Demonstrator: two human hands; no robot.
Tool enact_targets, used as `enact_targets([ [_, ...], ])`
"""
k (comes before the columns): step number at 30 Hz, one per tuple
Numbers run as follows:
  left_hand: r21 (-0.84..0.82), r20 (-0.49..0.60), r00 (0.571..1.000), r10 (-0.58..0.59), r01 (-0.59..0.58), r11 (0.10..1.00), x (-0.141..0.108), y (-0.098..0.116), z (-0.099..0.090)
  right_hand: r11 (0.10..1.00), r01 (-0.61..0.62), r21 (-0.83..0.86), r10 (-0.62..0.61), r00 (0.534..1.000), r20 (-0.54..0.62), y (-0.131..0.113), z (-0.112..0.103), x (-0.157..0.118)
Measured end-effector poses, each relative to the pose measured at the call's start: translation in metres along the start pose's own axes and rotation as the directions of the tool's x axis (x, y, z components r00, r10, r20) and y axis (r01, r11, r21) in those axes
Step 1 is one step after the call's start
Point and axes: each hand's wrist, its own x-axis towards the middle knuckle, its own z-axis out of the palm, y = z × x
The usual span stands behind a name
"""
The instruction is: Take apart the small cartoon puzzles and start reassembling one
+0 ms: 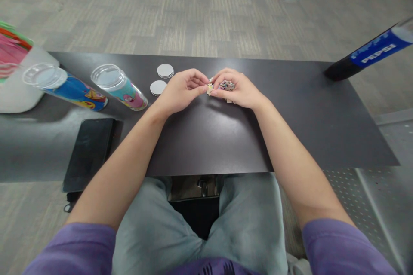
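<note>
My left hand (182, 90) and my right hand (242, 91) meet over the middle of the black table, fingertips nearly touching. Between them they pinch a small yellowish-white puzzle piece cluster (209, 88), partly covered by the fingers. Behind the right hand's fingers lies a pile of tiny multicoloured puzzle pieces (227, 85), with a few pale ones showing below the palm. Just left of my left hand, white round discs (165, 70) rest on the tabletop, one of them close to the wrist.
Two clear-lidded cartoon tubes, a teal one (124, 90) and a blue one (77, 90), stand at left. Beyond them is a white container (19, 90) of colourful strips. A black phone (90, 150) lies near my left forearm. A Pepsi bottle (364, 53) stands at the right.
</note>
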Motion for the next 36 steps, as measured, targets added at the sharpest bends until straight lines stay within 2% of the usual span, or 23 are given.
enact_targets([
  [6,-0.019,0.003,1.000,0.000,0.000,1.000,0.001,-0.004,0.002,0.994,-0.084,0.067,0.086,0.996,-0.025,-0.004,-0.002,-0.002],
  [12,-0.058,0.056,0.998,0.032,-0.029,0.998,0.001,-0.006,0.003,0.975,-0.125,0.183,0.125,0.992,0.011,-0.009,-0.001,0.000],
  [16,-0.059,0.046,0.997,0.064,-0.062,0.996,0.001,-0.007,0.005,0.972,-0.150,0.182,0.146,0.989,0.033,-0.008,-0.001,0.001],
  [19,0.068,-0.008,0.997,0.078,-0.077,0.995,0.000,-0.009,0.007,0.983,-0.122,0.136,0.123,0.992,-0.001,-0.003,-0.004,0.000],
  [23,0.278,-0.066,0.989,0.136,-0.112,0.954,-0.001,-0.008,0.006,0.996,-0.082,0.036,0.086,0.990,-0.110,0.001,-0.015,-0.004],
  [28,0.465,-0.059,0.984,0.168,-0.121,0.877,-0.004,-0.006,0.000,0.983,-0.090,-0.162,0.081,0.995,-0.059,-0.004,-0.034,-0.011],
  [30,0.504,-0.065,0.985,0.159,-0.105,0.857,-0.005,-0.007,0.001,0.961,-0.110,-0.252,0.089,0.991,-0.096,-0.002,-0.040,-0.013],
  [33,0.550,-0.027,0.988,0.152,-0.112,0.827,-0.008,-0.011,0.006,0.923,-0.156,-0.353,0.097,0.979,-0.178,0.008,-0.046,-0.016],
  [36,0.585,0.052,0.991,0.124,-0.131,0.800,-0.009,-0.014,0.012,0.905,-0.165,-0.391,0.105,0.980,-0.169,0.021,-0.051,-0.021],
])
